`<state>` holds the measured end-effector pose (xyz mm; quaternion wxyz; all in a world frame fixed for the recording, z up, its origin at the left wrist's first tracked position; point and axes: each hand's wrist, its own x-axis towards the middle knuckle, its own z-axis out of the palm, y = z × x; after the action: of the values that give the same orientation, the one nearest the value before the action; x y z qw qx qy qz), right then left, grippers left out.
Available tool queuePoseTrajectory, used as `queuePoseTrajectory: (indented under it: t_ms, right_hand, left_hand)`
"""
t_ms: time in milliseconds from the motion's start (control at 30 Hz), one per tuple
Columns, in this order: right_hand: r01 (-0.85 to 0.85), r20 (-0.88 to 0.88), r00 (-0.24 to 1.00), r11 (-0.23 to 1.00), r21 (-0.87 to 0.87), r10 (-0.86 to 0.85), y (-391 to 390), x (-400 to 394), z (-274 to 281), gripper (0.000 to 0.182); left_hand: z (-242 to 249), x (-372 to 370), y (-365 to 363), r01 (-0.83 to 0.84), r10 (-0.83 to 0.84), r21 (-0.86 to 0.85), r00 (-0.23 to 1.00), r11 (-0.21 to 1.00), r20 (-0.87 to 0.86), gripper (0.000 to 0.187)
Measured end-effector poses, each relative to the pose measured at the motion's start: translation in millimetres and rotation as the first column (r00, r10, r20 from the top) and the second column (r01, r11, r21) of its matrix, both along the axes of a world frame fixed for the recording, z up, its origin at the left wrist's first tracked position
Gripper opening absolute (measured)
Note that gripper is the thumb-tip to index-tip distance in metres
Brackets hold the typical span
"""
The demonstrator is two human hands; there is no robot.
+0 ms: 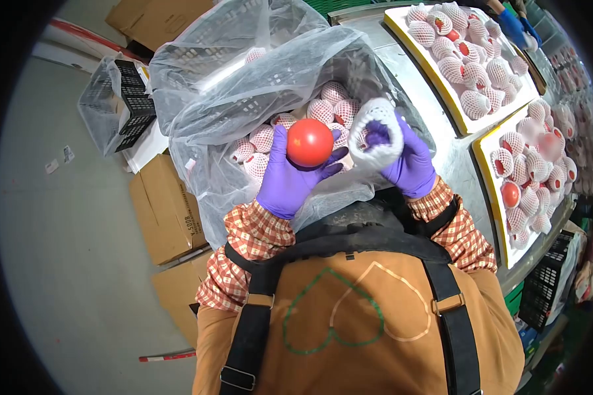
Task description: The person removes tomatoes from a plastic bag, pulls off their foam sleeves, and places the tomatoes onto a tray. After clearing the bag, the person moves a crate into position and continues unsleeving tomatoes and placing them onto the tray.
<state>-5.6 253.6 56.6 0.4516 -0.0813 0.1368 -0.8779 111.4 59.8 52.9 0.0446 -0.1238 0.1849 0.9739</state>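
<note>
A smooth red tomato (310, 142) without a net rests in my left hand (284, 181), which wears a purple glove. The thumb runs along the tomato's left side and the fingers lie beneath and to its right. In my right hand (412, 161), also gloved in purple, is a white foam net sleeve (379, 110). Its round mouth faces me, stretched wide, with purple fingertips showing inside. Under both hands stands a crate lined with a clear plastic bag (244, 108), where several net-wrapped tomatoes (320, 110) lie. The tomato and the sleeve are apart.
To the right on a metal table (445, 158) are two yellow-edged trays (501, 224) of net-wrapped tomatoes. Cardboard boxes (165, 209) and a black crate (136, 99) stand at left. A blue-gloved hand (519, 27) of another person shows at the top right.
</note>
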Motion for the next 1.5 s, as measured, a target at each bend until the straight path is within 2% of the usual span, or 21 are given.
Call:
queuePoseTrajectory:
  t_ms: [33,67,167,233,300,333,400,467,600,667,733,800,967,1000,1100,1133,1233,1333,1400,1467,1500]
  right_hand:
    - [0.075,-0.085,0.994,0.995,0.066,-0.070,0.3,-3.3,0.5,0.044]
    - [0.356,-0.472,0.861,0.887,0.295,-0.189,-0.7,-5.1,-0.1,0.040]
    - [0.369,-0.375,0.895,0.874,0.317,-0.241,-1.0,-22.0,-5.6,0.035]
    - [0.693,-0.694,0.656,0.600,0.400,-0.296,-3.1,-21.2,-9.7,0.032]
    - [0.693,-0.800,0.570,0.632,0.347,-0.186,-6.0,-6.5,-11.4,0.041]
    - [0.692,-0.866,0.483,0.662,0.286,-0.132,-12.3,1.9,-8.8,0.046]
    - [0.726,-0.996,-0.034,0.687,0.031,0.081,-16.0,12.2,16.0,0.061]
    - [0.736,-0.993,-0.031,0.675,0.056,0.116,-15.2,18.6,5.1,0.068]
    - [0.702,-0.946,0.324,0.672,0.235,-0.008,-6.8,19.2,9.0,0.069]
    - [0.429,-0.613,0.780,0.820,0.379,-0.125,0.5,17.8,18.0,0.068]
    - [0.320,-0.452,0.880,0.885,0.337,-0.146,9.9,21.8,19.8,0.064]
    - [0.082,0.008,0.996,0.987,0.141,-0.084,17.4,21.9,7.8,0.062]
    - [0.008,0.106,0.994,1.000,-0.021,-0.005,33.1,19.1,-3.4,0.066]
    - [0.038,0.058,0.997,0.998,0.060,-0.041,37.5,18.2,-3.4,0.066]
    - [0.182,-0.362,0.931,0.918,0.352,-0.045,45.6,7.4,15.6,0.064]
    - [0.328,-0.529,0.848,0.800,0.502,-0.016,50.8,2.7,14.6,0.068]
    - [0.795,-0.942,0.336,0.532,0.292,0.015,51.5,-10.5,12.4,0.075]
    - [0.895,-0.977,0.210,0.408,0.179,-0.032,58.6,-27.9,15.9,0.077]
    - [0.946,-0.987,0.148,0.298,0.125,-0.055,71.7,-57.8,7.1,0.072]
    - [0.931,-0.949,0.249,0.319,0.179,-0.192,96.3,-99.6,3.1,0.068]
    - [0.983,-0.979,0.161,0.107,0.148,-0.125,113.0,-130.9,-6.9,0.062]
  left_hand:
    - [-2.8,0.9,-2.4,-0.001,0.001,0.000,1.000,1.000,0.000,0.069]
    - [-6.7,2.0,-3.8,-0.030,0.034,-0.119,0.999,0.992,0.031,0.062]
    - [3.7,1.2,3.5,-0.075,0.081,-0.419,0.997,0.905,-0.003,0.053]
    - [9.8,0.0,8.1,-0.105,0.075,-0.691,0.995,0.716,-0.073,0.053]
    - [17.3,-4.4,14.0,-0.104,0.061,-0.782,0.995,0.615,-0.085,0.054]
    - [21.6,-6.1,17.1,-0.105,0.046,-0.859,0.994,0.501,-0.095,0.055]
    - [29.1,-9.3,22.2,-0.059,0.007,-0.803,0.998,0.594,-0.068,0.052]
    - [35.8,-9.8,25.4,-0.009,-0.034,-0.736,0.998,0.677,-0.044,0.050]
    - [30.4,-5.0,14.7,0.059,-0.094,-0.830,0.996,0.554,0.008,0.043]
    - [20.8,-12.4,-3.4,0.053,-0.102,-0.855,0.995,0.516,-0.001,0.040]
    - [6.1,-24.0,-4.5,0.096,-0.102,-0.847,0.994,0.523,0.050,0.039]
    - [-6.1,-33.5,12.7,0.219,-0.146,-0.397,0.968,0.891,0.206,0.034]
    - [2.7,-44.8,43.4,0.186,-0.216,-0.394,0.976,0.900,-0.032,0.040]
    - [-13.9,-50.4,41.1,0.064,-0.204,-0.654,0.969,0.754,-0.140,0.042]
    - [-1.6,-54.7,45.9,-0.049,-0.022,-0.808,0.997,0.587,-0.077,0.046]
    - [9.1,-55.9,49.9,-0.104,0.032,-0.911,0.995,0.398,-0.100,0.047]
    - [41.0,-60.2,82.8,-0.303,0.013,-0.930,0.952,0.206,-0.307,0.052]
    - [44.0,-71.9,109.5,-0.536,-0.244,-0.844,0.816,0.017,-0.524,0.059]
    - [44.7,-80.1,114.9,-0.286,-0.353,-0.932,0.868,0.221,-0.350,0.066]
    - [29.7,-89.4,107.6,-0.288,-0.364,-0.940,0.868,0.184,-0.338,0.066]
    - [14.4,-94.7,97.2,-0.300,-0.365,-0.951,0.879,0.080,-0.308,0.062]
